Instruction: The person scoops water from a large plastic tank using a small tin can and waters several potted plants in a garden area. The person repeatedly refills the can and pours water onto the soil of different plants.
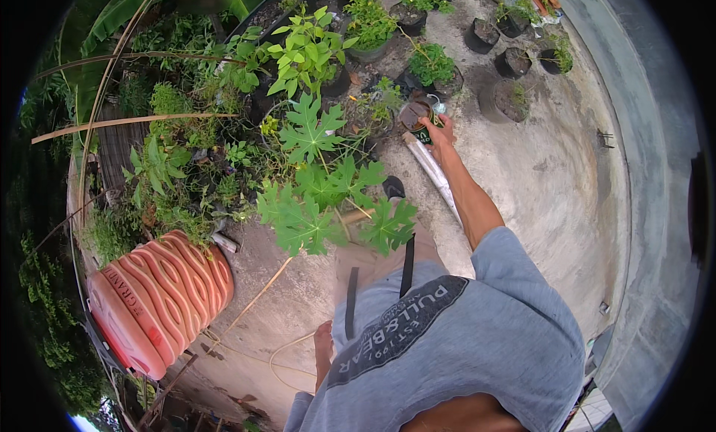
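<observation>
Head view. Orange ribbed tank [160, 298]: left of the papaya plant [302, 219], nearer the wearer. Whitish pole [432, 171]: right of the papaya plant. Pot [422, 135]: beyond and right of the papaya plant; a slipping one-sided grip could tip it, spilling contents; dark, printed, brown inside. Right hand [442, 131]: gripping the pot's side. Left hand [323, 339]: wearer's side of the papaya plant; closure cannot be told.
</observation>
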`<state>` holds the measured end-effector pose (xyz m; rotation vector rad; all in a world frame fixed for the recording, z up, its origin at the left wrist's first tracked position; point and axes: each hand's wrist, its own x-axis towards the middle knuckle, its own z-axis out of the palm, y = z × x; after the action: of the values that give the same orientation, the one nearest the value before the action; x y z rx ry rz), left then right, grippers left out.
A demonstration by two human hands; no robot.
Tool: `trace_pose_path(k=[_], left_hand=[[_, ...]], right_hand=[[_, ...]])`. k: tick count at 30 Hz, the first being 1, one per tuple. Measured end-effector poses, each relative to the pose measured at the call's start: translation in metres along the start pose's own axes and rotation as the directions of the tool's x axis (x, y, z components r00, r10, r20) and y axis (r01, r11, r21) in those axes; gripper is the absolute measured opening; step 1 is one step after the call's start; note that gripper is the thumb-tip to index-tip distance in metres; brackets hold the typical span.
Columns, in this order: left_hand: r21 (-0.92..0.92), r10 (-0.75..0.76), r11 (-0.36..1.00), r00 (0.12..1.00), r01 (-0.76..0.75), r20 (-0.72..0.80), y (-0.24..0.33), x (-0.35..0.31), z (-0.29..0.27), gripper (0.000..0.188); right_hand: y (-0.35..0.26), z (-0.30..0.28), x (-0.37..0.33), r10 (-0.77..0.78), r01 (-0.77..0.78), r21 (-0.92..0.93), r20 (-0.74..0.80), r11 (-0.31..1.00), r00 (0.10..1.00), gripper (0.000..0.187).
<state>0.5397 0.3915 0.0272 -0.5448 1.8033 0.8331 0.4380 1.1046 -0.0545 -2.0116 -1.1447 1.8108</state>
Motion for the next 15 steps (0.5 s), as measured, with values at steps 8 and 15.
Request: trace_pose_path(k=[8, 15], left_hand=[[-0.406, -0.199, 0.902, 0.975, 0.145, -0.095, -0.005, -0.011, 0.045, 0.034], [-0.437, -0.157, 0.895, 0.981, 0.094, -0.11, -0.028, -0.014, 0.05, 0.038]], right_hand=[[-0.002, -0.008, 0.011, 0.055, -0.055, -0.031, 0.02, 0.998, 0.998, 0.09], [0.018, -0.015, 0.024, 0.006, -0.002, -0.131, 0.03, 0.991, 1.0, 0.094]])
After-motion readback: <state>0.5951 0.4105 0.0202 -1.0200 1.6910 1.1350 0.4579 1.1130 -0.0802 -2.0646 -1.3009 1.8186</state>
